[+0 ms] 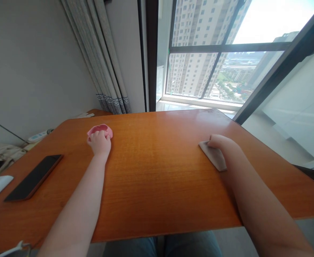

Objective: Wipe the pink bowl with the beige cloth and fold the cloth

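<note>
My left hand (100, 142) is closed over the pink cloth (101, 130), which protrudes beyond the fingers on the far-left tabletop (157, 167). My right hand (221, 142) presses flat on the grey pad (213, 155), well apart. A phone (34, 177) lies near-left.

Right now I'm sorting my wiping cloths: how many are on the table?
2. A pink cloth lies under the left hand at the far left of the table; a brownish cloth lies under the right hand at the right. None seem hidden.
</note>
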Action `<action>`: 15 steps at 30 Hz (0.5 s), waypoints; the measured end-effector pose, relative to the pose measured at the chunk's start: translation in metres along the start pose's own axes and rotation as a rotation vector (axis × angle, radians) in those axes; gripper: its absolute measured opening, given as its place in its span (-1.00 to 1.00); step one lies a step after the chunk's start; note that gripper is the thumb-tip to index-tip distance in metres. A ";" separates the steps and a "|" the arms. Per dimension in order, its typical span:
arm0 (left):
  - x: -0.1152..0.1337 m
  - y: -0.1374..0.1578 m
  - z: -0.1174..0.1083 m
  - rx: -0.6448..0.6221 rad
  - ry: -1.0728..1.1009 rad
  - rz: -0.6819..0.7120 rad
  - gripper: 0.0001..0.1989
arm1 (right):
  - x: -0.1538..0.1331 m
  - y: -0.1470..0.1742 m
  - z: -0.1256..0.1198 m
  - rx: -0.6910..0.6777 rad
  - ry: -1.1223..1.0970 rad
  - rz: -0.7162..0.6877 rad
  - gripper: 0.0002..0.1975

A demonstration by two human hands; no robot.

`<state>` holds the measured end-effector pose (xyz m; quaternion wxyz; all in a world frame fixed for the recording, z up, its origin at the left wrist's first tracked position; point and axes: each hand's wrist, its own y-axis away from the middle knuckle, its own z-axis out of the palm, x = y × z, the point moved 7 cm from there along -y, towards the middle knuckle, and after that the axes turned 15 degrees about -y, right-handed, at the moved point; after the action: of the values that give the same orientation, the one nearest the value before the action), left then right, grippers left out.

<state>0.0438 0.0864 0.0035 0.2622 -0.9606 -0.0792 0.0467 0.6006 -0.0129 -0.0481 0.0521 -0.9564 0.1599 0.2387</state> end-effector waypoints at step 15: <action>-0.006 0.000 0.001 -0.141 -0.001 -0.001 -0.72 | -0.135 0.057 0.033 -0.126 0.128 0.040 -0.70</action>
<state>0.0380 0.0858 0.0028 0.1939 -0.9766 -0.0830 0.0414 0.4544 -0.0224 -0.0146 -0.0233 -0.9677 0.1668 0.1877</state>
